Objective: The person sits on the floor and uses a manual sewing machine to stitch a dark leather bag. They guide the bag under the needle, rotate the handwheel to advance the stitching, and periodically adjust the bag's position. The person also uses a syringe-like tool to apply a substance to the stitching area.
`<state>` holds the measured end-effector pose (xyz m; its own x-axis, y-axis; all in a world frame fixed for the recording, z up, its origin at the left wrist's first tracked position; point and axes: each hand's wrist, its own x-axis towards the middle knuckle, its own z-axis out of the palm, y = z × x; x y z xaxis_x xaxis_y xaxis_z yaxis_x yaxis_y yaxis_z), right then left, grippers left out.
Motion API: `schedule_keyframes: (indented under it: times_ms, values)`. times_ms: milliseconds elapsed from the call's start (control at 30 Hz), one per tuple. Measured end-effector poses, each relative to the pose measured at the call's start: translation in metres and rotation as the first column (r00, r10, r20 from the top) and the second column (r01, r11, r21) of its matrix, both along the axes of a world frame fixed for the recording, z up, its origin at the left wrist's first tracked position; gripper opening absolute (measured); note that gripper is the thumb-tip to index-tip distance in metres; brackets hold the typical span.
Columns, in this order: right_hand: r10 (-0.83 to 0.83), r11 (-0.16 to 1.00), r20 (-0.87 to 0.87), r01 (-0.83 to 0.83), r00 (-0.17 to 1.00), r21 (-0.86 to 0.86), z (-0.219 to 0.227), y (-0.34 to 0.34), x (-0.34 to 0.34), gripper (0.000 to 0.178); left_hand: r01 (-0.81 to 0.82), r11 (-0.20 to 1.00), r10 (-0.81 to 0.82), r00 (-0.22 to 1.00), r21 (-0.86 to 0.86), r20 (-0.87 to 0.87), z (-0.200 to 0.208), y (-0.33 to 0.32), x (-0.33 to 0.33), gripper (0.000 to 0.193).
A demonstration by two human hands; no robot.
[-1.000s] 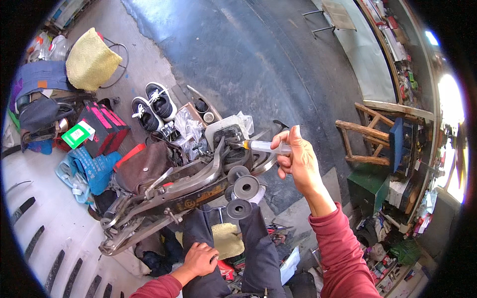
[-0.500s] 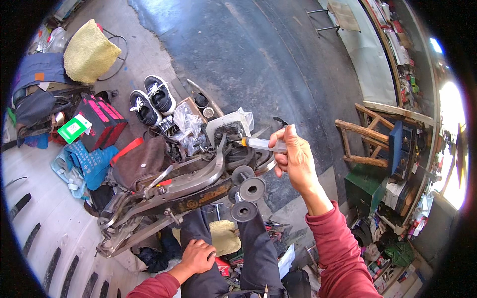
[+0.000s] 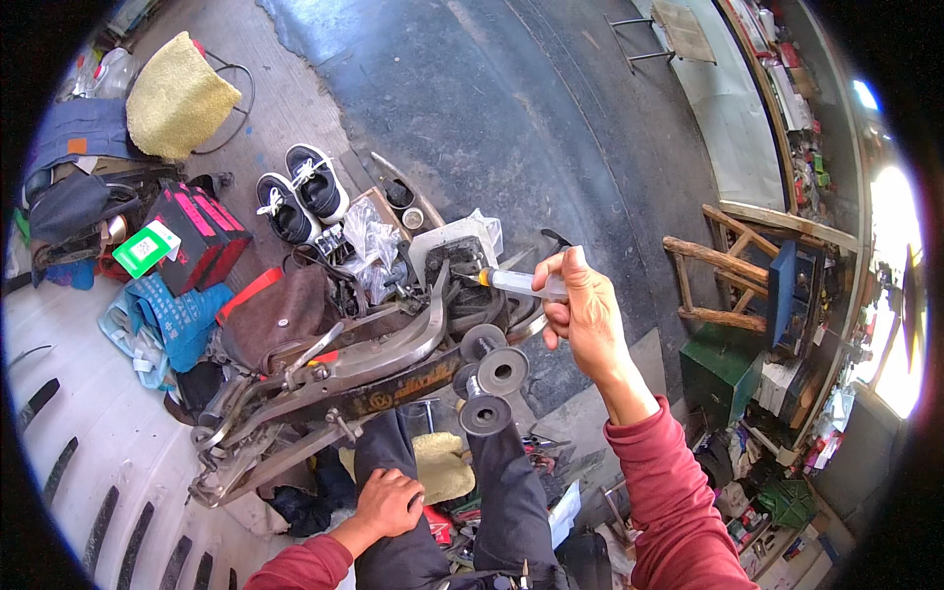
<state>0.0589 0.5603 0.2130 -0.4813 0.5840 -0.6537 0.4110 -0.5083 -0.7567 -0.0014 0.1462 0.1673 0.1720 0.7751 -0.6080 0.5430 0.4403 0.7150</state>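
Note:
My right hand [image 3: 588, 313] is closed round a clear plastic syringe [image 3: 513, 283] with a yellow tip. The syringe lies nearly level, its tip pointing left at the head of a metal hand-cranked sewing machine [image 3: 393, 362]. Whether the tip touches the metal is too small to tell. On my left thigh rests my left hand [image 3: 388, 501], with nothing in it and its fingers lying over the dark trouser cloth. Grey spools [image 3: 501, 371] sit on the machine's near side, just above my knees.
Black sneakers [image 3: 317, 184] and a box of plastic bags [image 3: 372, 246] are beyond the machine. To its left lie a brown bag [image 3: 280, 315], blue cloth bags [image 3: 182, 320] and a black-and-pink box [image 3: 202, 236]. A wooden chair [image 3: 723, 265] and green box [image 3: 726, 364] stand at right.
The view has shifted very slightly. My right hand keeps the syringe at the machine head, and my left hand stays on my thigh.

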Motion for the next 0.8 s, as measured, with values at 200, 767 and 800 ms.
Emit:
schedule_keyframes:
  times_ms: [200,767,800]
  values:
    - [0.004,1.000,0.013,-0.004,1.000,-0.028,0.004,0.003,0.003,0.065,-0.031,0.999,0.031,0.999,0.040,-0.017,0.000,0.000,0.000,0.018]
    - [0.037,0.999,0.113,-0.036,0.993,-0.015,0.031,0.028,0.009,0.070,-0.073,0.996,0.074,0.997,0.054,-0.018,-0.002,-0.001,0.000,0.016]
    - [0.050,0.999,0.110,-0.049,0.993,-0.009,0.031,0.028,0.008,0.071,-0.077,0.995,0.078,0.997,0.056,-0.019,-0.002,0.000,-0.001,0.016]
